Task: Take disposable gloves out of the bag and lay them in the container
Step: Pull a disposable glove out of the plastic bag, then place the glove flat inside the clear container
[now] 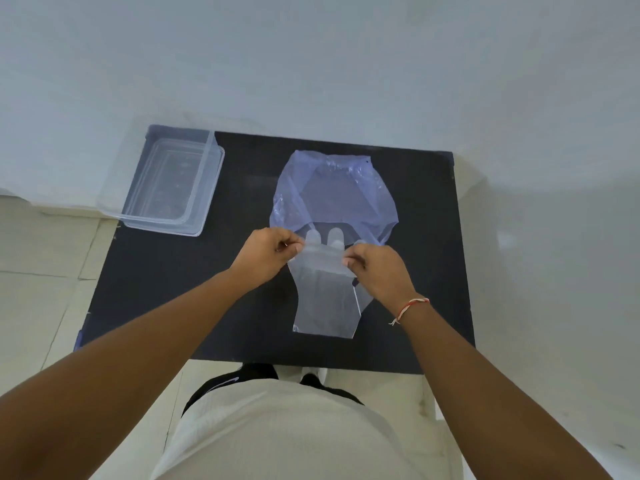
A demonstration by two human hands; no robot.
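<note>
Clear glove (323, 299) flat below the bluish bag (332, 192) — empty clear container (166, 188) far left.

Soft, even daylight fills the scene, cool and slightly bluish, with no single source visible. Shadows are faint: only a weak dark smudge lies on the black tabletop (166, 292) under the left hand (266, 254) and right hand (377, 268). Beyond the hands, the bag (332, 192) catches small glints along its creases, and the clear container (204, 188) up-left of the left hand shows pale sheen on its rim. The wide lens bows the tabletop's edges and stretches the forearms nearest the camera. Focus is mildly soft throughout, with slight haze.
</note>
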